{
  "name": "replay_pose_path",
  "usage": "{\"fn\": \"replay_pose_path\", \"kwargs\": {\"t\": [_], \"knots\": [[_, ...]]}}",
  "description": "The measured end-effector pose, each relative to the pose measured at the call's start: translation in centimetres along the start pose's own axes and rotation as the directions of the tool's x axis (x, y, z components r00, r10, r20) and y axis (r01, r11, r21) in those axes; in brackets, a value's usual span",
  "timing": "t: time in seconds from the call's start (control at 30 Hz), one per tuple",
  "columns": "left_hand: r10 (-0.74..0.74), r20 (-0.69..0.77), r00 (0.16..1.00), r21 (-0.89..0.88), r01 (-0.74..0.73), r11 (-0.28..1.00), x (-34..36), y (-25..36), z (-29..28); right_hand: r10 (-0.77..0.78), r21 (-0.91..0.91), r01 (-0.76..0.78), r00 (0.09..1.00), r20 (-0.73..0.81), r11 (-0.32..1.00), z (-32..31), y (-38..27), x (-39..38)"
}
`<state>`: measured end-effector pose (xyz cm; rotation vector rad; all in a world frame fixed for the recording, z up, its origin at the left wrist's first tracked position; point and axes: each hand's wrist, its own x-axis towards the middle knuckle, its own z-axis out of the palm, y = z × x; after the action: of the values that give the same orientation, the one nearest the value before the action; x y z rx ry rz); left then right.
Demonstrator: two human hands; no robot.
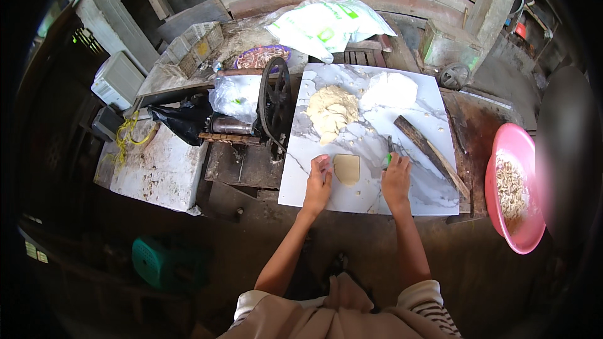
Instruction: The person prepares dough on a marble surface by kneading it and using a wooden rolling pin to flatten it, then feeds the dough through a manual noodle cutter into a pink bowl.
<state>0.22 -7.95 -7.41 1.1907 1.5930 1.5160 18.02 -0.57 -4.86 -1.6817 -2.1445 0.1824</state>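
Marble-patterned board [433,196] — the work surface. At its far left lies a lumpy dough heap [330,110]; at its right, a dark wooden stick [433,156] lies slantwise. Nearer the person, 1 flat dough piece [347,169] lies between the 2 hands, below the heap and apart from it. Its long axis runs roughly away from the body, only slightly longer than wide.

Left hand [318,185] is the nearer, fingers half curled just beside the piece's left edge; contact, or anything in its grasp, cannot be told. Right hand [396,182] stands across a bare gap to the right, closed around a green-handled tool [389,145], which points away from the body. Hands apart.

Containers: pink basin [492,191], right of the board, tilted in view, holds pale curled strips [510,185] — many, uncounted. Purple-rimmed bowl [289,55], beyond the board's far left corner, holds reddish-pale strips [256,58].
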Motion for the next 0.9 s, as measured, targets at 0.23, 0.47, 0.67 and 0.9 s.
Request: {"fn": "replay_pose_path", "kwargs": {"t": [0.23, 0.47, 0.67, 0.9], "knots": [[0.029, 0.203, 0.979, 0.013, -0.033, 0.999, 1.4, -0.4, -1.1, 0.141, 0.147, -0.154, 0.985, 0.098, 0.977, 0.6, -0.5, -0.3], [0.024, 0.342, 0.94, 0.008, -0.029, 1.0, 2.7, 0.4, -2.9, -0.026, 0.127, -0.011, 0.959, 0.284, 0.992, -0.4, -7.7, -3.9], [0.165, 0.405, 0.899, 0.057, -0.205, 0.977, 3.7, -0.9, -3.9, 0.04, -0.039, -0.029, 0.944, 0.328, 0.999, 0.2, -11.2, -4.5], [0.259, 0.466, 0.846, 0.083, -0.333, 0.939, 4.1, -0.6, -4.5, 0.089, -0.136, -0.053, 0.956, 0.279, 0.989, 1.5, -12.2, -5.4]]}}
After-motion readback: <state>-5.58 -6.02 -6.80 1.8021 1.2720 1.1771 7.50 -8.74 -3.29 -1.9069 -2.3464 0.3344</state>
